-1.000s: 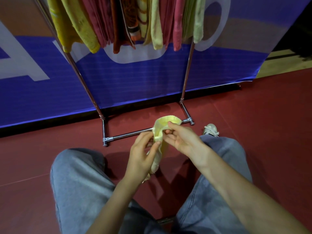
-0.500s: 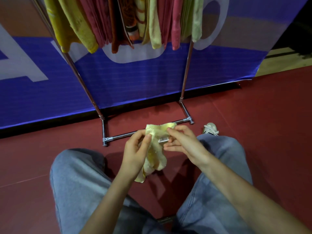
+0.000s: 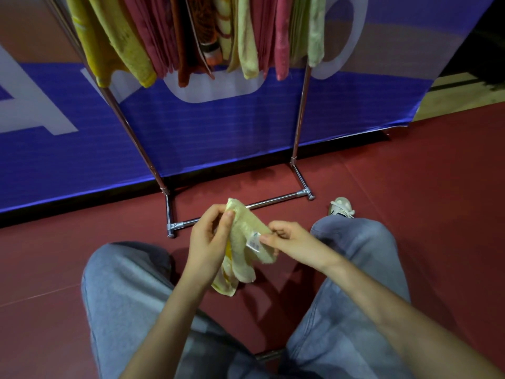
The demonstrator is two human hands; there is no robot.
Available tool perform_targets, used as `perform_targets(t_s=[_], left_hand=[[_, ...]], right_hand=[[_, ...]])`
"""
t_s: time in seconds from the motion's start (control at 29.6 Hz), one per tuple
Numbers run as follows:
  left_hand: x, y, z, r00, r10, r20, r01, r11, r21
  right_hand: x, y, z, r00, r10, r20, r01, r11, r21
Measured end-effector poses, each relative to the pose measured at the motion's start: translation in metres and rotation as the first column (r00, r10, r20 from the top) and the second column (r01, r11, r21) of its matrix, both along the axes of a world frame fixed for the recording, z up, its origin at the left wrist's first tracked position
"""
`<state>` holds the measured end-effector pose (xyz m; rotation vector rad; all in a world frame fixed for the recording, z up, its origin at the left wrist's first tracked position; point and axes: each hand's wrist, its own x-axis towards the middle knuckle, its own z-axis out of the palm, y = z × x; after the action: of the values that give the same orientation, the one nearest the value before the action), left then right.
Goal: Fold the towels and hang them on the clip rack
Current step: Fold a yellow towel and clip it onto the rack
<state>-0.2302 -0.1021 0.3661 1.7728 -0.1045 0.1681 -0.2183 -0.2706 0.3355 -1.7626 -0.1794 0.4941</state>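
A small pale yellow towel [image 3: 243, 242] with a white label hangs bunched between my knees, above the red floor. My left hand [image 3: 209, 239] pinches its upper corner, thumb on top. My right hand [image 3: 289, 239] grips its right edge beside the label. The towel's lower folds droop below my left palm. Ahead stands the metal clip rack [image 3: 299, 127], with several yellow, red, pink and green towels [image 3: 246, 39] hanging from its top, which is cut off by the frame.
The rack's chrome base bar [image 3: 246, 207] lies on the floor just beyond my hands. A blue and white banner [image 3: 218, 127] stands behind the rack. My jeans-clad legs [image 3: 123, 296] flank the towel, and a white shoe [image 3: 341, 206] shows at the right.
The towel has been spread wider between my hands. My right hand slid down and right along its edge, exposing the label. My left hand rose a little with the upper corner.
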Motion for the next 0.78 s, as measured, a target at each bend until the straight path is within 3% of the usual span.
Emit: perform_targets(t_s=[0.27, 0.41, 0.54, 0.68, 0.78], left_hand=[[0.011, 0.024, 0.010, 0.992, 0.104, 0.064, -0.107, 0.993, 0.049], [0.019, 0.030, 0.011, 0.988, 0.120, 0.096, -0.131, 0.984, 0.121], [0.034, 0.035, 0.048, 0.960, 0.143, 0.241, -0.177, 0.976, 0.127], [0.037, 0.039, 0.113, 0.881, 0.192, 0.432, -0.246, 0.967, 0.070], [0.036, 0.043, 0.145, 0.817, 0.227, 0.530, -0.274, 0.962, 0.011]], right_hand=[[0.004, -0.035, -0.012, 0.989, -0.038, 0.141, 0.060, 0.987, -0.151], [0.020, -0.047, 0.019, 0.958, -0.191, 0.213, 0.199, 0.980, -0.016], [0.034, -0.044, 0.090, 0.859, -0.331, 0.391, 0.304, 0.944, 0.132], [0.035, -0.033, 0.178, 0.724, -0.427, 0.542, 0.270, 0.898, 0.346], [0.024, -0.031, 0.221, 0.618, -0.417, 0.666, 0.214, 0.905, 0.369]])
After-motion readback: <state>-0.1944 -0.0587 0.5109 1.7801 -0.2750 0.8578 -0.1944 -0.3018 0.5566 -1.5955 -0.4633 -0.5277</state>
